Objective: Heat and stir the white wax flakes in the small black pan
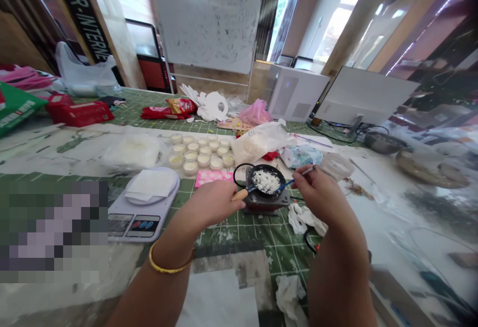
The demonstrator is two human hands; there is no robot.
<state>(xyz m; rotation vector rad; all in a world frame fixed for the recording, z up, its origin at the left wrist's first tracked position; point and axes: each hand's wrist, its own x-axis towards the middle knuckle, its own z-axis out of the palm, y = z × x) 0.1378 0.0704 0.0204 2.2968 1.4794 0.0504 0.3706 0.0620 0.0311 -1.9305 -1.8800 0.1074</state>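
Note:
My left hand point(216, 201) is closed around the wooden handle point(240, 194) of a small black pan point(281, 170). The pan rests on a small dark hot plate point(267, 205) and holds white lumpy pieces point(266, 181). In my right hand point(315, 187) is a thin stirring tool point(287, 183) with a blue lower part, its tip in the white pieces. Just behind my left hand lies a pink mould point(209, 177) with white shapes in it. Several small round cups point(203, 160) filled with something whitish stand in rows beyond it.
A kitchen scale point(159, 212) bearing white paper stands at the left. Crumpled tissues point(304, 217) lie right of the hot plate, near a black cable. A clear bag of white material point(257, 143) is behind the pan. Farther back stand a computer case point(295, 93) and a monitor point(362, 95).

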